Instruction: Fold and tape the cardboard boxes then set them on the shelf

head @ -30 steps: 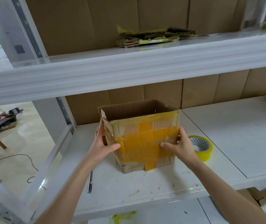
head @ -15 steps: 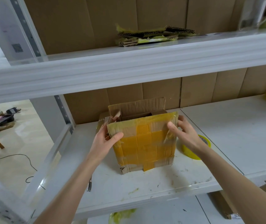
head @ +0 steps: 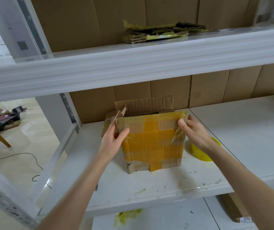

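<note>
The cardboard box (head: 152, 141) is stood on the white shelf (head: 149, 188), top open, rear flap (head: 144, 105) upright. Its 2 front upper corners are pinched by the left hand (head: 114, 140) and the right hand (head: 194, 131), thumbs on the taped face, other fingers wrapped round the sides. If the flaps are forced, the ragged left corner (head: 121, 113) could be torn further. The tape roll (head: 199, 153), just beside the box, could be knocked by the right wrist.

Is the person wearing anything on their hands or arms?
No. The left hand and right hand are bare: no gloves, and no rings show. The forearms are uncovered to the frame's edge, with no sleeves, watch or bands.
</note>
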`<state>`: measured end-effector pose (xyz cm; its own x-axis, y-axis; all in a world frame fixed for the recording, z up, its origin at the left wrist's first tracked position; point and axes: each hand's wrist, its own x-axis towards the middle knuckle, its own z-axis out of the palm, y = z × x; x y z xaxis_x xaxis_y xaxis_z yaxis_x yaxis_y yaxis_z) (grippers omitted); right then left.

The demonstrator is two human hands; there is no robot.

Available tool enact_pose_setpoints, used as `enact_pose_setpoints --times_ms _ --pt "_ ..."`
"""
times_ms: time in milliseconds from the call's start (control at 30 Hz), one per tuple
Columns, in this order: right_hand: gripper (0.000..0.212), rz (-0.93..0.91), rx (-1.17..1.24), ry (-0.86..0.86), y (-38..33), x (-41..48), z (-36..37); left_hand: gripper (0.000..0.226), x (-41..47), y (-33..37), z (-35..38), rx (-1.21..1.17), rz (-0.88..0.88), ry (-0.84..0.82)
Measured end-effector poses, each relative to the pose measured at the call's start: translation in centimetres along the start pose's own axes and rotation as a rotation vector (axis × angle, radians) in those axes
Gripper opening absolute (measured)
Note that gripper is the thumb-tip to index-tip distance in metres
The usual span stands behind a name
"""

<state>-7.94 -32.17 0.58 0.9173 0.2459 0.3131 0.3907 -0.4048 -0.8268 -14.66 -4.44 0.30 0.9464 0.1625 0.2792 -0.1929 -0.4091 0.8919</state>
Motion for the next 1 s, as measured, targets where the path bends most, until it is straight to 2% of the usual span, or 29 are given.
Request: enact_pose_setpoints --times_ms 67,200,367,400,500,567,600,700,800,900,1000 --pt "0.049 0.001 0.057 -0.031 0.2 0.0 0.0 0.052 0.4 0.1 -0.3 0.028 -0.021 -0.044" --pt "0.043 -0.004 0.134 -0.071 0.2 0.0 0.0 0.071 0.5 0.4 -0.3 0.221 0.018 0.022" --pt "0.021 -0.094 0.062 -0.194 0.2 -0.2 -0.7 0.071 -0.1 0.2 0.5 0.065 0.152 0.212" --pt "0.02 -0.106 0.045 -0.217 0.1 -0.4 -0.9 0.067 -0.1 0.0 0.7 0.062 0.159 0.201" --pt "0.018 -0.091 -0.006 -0.25 -0.4 -0.4 -1.2 0.033 0.4 -0.3 0.6 0.078 0.112 0.102" --pt "0.02 -0.068 0.02 -0.218 -1.1 -0.3 -1.1 0.009 1.1 -0.4 0.1 0.073 0.056 0.111" --pt "0.023 -0.058 0.032 -0.185 -1.5 -0.2 -1.1 0.008 1.4 -0.3 -0.1 0.076 0.038 0.121" --pt "0.033 0.014 0.024 -0.074 -2.0 0.6 -1.1 0.03 1.6 -0.2 -0.2 0.063 0.018 0.155" --pt "0.036 0.083 -0.038 -0.008 -1.6 1.4 -0.8 0.025 2.2 -0.4 -1.0 0.137 0.121 0.223" --pt "0.033 0.103 -0.078 0.059 -1.3 1.9 -0.2 0.03 4.0 0.0 -1.4 0.182 0.093 0.093" --pt "0.055 0.164 -0.071 0.087 -1.0 2.3 -0.1 0.01 4.9 -0.2 -0.9 0.224 0.015 -0.022"
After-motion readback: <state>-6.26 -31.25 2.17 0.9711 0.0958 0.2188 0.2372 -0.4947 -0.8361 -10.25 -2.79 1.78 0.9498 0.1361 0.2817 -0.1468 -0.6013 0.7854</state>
